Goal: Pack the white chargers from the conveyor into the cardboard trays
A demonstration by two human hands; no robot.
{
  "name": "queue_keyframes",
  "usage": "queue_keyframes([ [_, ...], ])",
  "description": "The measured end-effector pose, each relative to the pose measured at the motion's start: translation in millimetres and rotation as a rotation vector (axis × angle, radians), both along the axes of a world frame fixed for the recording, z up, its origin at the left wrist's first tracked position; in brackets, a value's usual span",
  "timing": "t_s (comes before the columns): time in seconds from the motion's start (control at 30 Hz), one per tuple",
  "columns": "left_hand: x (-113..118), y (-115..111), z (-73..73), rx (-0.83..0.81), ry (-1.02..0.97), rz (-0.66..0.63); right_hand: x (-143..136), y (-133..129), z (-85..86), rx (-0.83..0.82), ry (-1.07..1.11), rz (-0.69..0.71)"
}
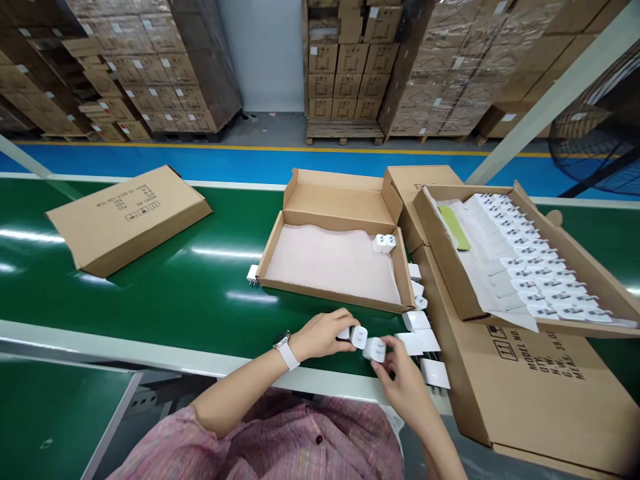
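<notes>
My left hand point(321, 333), a watch on its wrist, grips white plug chargers point(359, 337); a second one shows partly behind its fingers. Close beside it, my right hand point(404, 381) pinches another white charger point(375, 349) by its side. Both hands are over the near edge of the green belt, just in front of an open cardboard box point(330, 297). Inside that box lies a pale liner sheet point(325, 260), with two chargers point(384, 243) standing together at its right end. Several loose chargers point(435, 373) lie to the right of my right hand.
A tilted open box point(450, 280) with rows of chargers point(543, 273) and a green strip point(455, 228) rests on closed cartons point(545, 387) at right. A closed carton point(135, 213) lies at left. One charger point(253, 274) sits by the open box's left side.
</notes>
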State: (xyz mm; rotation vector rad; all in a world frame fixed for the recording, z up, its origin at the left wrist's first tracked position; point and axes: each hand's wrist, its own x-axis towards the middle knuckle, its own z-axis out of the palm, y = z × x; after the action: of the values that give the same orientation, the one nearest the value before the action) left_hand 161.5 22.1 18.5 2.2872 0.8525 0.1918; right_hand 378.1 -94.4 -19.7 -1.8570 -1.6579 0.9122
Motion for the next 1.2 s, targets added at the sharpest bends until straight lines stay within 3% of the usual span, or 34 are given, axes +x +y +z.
queue_keyframes([
  [0.07, -16.2, -0.5, 9.2, 0.017, -0.056, -0.012, -11.9, 5.3, 7.3, 0.066, -0.059, 0.019],
  [0.13, -46.8, 5.2, 22.7, 0.090, -0.110, 0.120, -19.1, 10.9, 16.5, 0.135, -0.215, 0.009],
  [0.23, -112.5, 30.8, 39.5, 0.305, -0.077, 0.611, -19.8, 23.1, 24.6, 0.148, -0.378, 0.061],
  [0.27, -134.1, 42.6, 41.3, 0.357, -0.014, 0.709, -19.2, 28.4, 24.3, 0.132, -0.397, 0.101],
  [0.33, -168.5, 65.4, 37.9, 0.321, 0.118, 0.668, -19.3, 40.0, 19.9, 0.082, -0.431, 0.171],
  [0.43, -192.8, 82.5, 22.8, 0.162, 0.210, 0.492, -24.7, 54.0, 10.0, 0.023, -0.486, 0.214],
  [0.5, -195.9, 76.6, 13.9, 0.129, 0.241, 0.507, -33.3, 58.2, 7.4, 0.026, -0.474, 0.233],
  [0.6, -188.1, 46.4, 8.2, 0.123, 0.233, 0.660, -57.5, 59.9, 14.6, 0.093, -0.424, 0.280],
  [0.73, -151.1, -2.7, 7.1, -0.026, 0.128, 0.774, -104.9, 72.6, 33.4, 0.104, -0.384, 0.455],
  [0.83, -119.1, -23.0, 3.2, 0.015, 0.140, 0.793, -129.5, 87.6, 39.2, 0.059, -0.350, 0.551],
  [0.93, -107.4, -27.7, -2.8, 0.075, 0.076, 0.814, -129.2, 93.0, 35.2, 0.050, -0.254, 0.553],
  [1.07, -120.0, -25.6, -6.3, 0.054, -0.119, 0.832, -106.1, 86.2, 23.1, 0.026, -0.092, 0.492],
  [1.2, -127.9, -21.5, 0.9, 0.104, -0.094, 0.620, -93.9, 79.6, 11.5, -0.007, -0.013, 0.412],
])
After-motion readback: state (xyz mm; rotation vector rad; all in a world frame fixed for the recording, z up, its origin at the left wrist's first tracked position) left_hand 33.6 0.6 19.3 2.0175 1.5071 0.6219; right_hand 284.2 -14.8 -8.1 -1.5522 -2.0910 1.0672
